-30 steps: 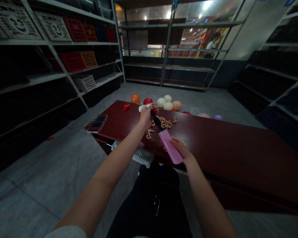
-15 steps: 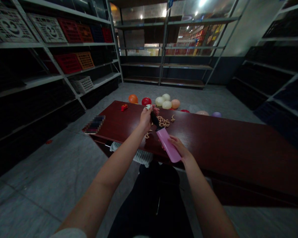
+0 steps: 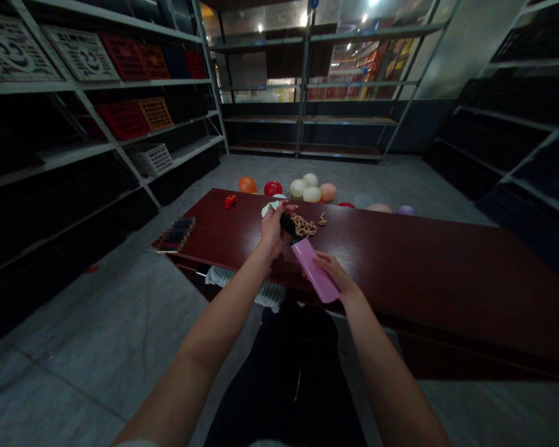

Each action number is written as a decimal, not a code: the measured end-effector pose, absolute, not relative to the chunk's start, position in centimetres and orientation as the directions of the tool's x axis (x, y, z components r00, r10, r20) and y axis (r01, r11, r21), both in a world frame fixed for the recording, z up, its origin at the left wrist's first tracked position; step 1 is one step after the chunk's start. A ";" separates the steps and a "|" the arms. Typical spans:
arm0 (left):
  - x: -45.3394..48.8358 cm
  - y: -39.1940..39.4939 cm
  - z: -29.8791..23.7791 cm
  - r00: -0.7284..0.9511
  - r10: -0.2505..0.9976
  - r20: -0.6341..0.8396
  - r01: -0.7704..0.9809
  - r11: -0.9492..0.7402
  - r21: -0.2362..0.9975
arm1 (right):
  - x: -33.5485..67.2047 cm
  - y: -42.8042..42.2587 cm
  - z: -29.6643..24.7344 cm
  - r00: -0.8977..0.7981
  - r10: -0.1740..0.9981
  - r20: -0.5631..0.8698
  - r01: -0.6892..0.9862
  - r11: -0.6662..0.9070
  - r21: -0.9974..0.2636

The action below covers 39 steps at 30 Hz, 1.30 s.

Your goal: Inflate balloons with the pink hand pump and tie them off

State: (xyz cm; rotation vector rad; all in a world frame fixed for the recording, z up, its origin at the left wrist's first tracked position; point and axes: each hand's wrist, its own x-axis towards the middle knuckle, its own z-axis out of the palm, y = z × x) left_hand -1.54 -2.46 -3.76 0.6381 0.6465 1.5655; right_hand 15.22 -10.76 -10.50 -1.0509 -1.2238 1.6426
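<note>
My right hand [image 3: 331, 270] grips the pink body of a small balloon pump [image 3: 313, 269], which points up and away over the near edge of the dark red table [image 3: 423, 261]. My left hand [image 3: 272, 225] is closed around the pump's black nozzle [image 3: 287, 225] and pinches a pale, limp balloon [image 3: 270, 207] onto its tip. Just beyond the hands, a heap of several uninflated tan balloons [image 3: 306, 225] lies on the table.
A small red object [image 3: 230, 200] and a blurred flat item [image 3: 176, 234] lie at the table's left end. Several inflated balloons [image 3: 307, 188] rest on the floor behind it. Shelving with plastic crates [image 3: 135, 118] lines the left wall, and further racks stand at the back and right.
Both hands keep their hold on the pump and balloon. The view has tilted and moved slightly, so everything sits a little higher in the picture.
</note>
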 end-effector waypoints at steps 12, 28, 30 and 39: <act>-3.4 -3.8 -5.0 0.229 0.972 -0.047 -0.613 0.182 0.769 | 15.2 -10.9 -10.2 -0.319 0.935 -0.153 -0.137 -0.206 -0.969; -2.6 -2.9 -1.7 0.195 0.950 -0.243 -0.695 0.309 0.650 | 14.1 -11.1 -8.7 -0.405 0.889 -0.211 0.023 -0.221 -0.975; -2.9 -2.9 -1.6 0.141 0.960 -0.243 -0.708 0.269 0.653 | 13.5 -11.3 -8.3 -0.402 0.898 -0.177 0.161 -0.121 -0.979; -5.9 -1.7 -0.5 -0.129 0.970 -0.208 -0.779 0.030 0.627 | 13.2 -10.5 -7.9 -0.242 0.964 0.112 0.750 0.259 -0.608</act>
